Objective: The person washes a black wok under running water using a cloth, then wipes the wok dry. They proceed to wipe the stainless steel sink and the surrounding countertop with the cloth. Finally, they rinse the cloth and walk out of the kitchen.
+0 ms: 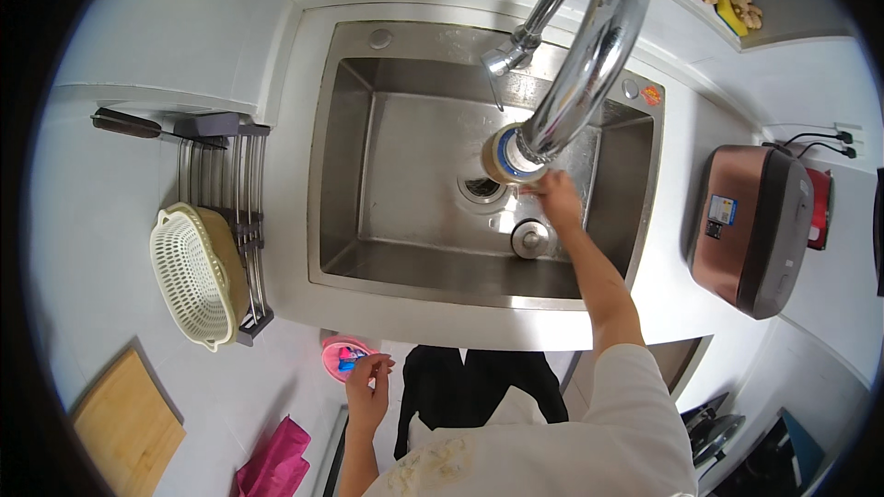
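My right hand (561,201) reaches into a stainless steel sink (414,166), just below and right of the faucet's spout filter (507,155). Its fingers are partly blurred, and whether they hold anything is unclear. The chrome faucet (594,48) arches over the basin. Under the spout, to the left of the hand, lies the drain opening (482,188). A round metal strainer plug (530,239) rests on the basin floor near the front. Outside the sink, my left hand (368,386) hangs in front of the counter with bent fingers and nothing visible in it.
A cream plastic colander (197,276) sits on a metal roll-up rack (252,228) at left, with a dark-handled knife (128,123) above. A rose-coloured appliance (739,228) stands right of the sink. Below left are a pink basin (335,359) and a wooden board (131,428).
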### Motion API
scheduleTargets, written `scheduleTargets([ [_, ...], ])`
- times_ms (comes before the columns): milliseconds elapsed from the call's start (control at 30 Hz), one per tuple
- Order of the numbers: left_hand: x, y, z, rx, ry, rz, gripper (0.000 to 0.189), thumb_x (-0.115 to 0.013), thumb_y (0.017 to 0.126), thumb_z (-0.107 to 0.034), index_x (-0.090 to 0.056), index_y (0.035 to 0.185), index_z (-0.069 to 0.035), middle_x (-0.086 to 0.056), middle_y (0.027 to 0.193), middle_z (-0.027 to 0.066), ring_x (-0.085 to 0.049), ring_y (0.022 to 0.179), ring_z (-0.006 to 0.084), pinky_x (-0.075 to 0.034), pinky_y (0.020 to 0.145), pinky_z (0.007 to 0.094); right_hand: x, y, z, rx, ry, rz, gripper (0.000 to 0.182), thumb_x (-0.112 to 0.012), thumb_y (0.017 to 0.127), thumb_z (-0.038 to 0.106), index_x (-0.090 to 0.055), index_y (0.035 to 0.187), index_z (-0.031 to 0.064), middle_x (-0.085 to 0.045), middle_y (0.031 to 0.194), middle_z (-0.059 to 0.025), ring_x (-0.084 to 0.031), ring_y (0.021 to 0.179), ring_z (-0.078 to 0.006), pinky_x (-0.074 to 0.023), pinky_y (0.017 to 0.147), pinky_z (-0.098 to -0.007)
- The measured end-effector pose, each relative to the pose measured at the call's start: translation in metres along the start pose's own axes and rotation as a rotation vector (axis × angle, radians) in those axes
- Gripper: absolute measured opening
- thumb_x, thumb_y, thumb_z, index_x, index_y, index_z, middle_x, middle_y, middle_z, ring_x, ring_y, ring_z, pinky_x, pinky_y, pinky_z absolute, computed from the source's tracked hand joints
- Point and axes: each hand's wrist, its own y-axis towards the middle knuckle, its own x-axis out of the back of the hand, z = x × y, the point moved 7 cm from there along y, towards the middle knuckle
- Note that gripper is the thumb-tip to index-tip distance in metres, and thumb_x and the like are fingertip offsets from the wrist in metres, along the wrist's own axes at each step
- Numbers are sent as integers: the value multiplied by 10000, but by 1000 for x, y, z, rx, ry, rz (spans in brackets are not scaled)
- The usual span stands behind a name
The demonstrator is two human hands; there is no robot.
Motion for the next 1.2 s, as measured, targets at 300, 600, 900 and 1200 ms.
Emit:
scheduleTargets([
  [300,-22,44,-54,-112,-153,126,124,-487,880,-6,-568,974,-7,-619,853,85,-598,729,148,-485,633,257,-72,17,-12,22,85,129,623,-700,646,99,-454,1214,24,-528,1132,-183,-563,986,-305,-477,807,-413],
  [600,-90,189,-61,117,-544,134,192,-467,925,-116,-534,1091,-46,-586,988,62,-564,820,150,-468,702,270,-19,38,130,-367,1573,487,184,-641,671,13,-606,835,-64,-615,703,-92,-604,595,-192,-482,541,-289],
  [900,-128,239,-84,347,-726,113,355,-516,893,-249,-457,1208,-96,-473,1137,53,-460,978,182,-410,827,363,66,13,150,67,945,-142,225,-673,734,253,-635,844,61,-629,827,-108,-597,772,-241,-463,705,-380],
  [1200,-165,250,-98,624,-856,340,456,-497,888,-375,-423,1265,-130,-457,1231,78,-445,1126,252,-413,885,414,112,-4,129,-238,865,-428,156,-471,873,174,-515,893,25,-602,812,-187,-585,745,-386,-442,651,-487],
])
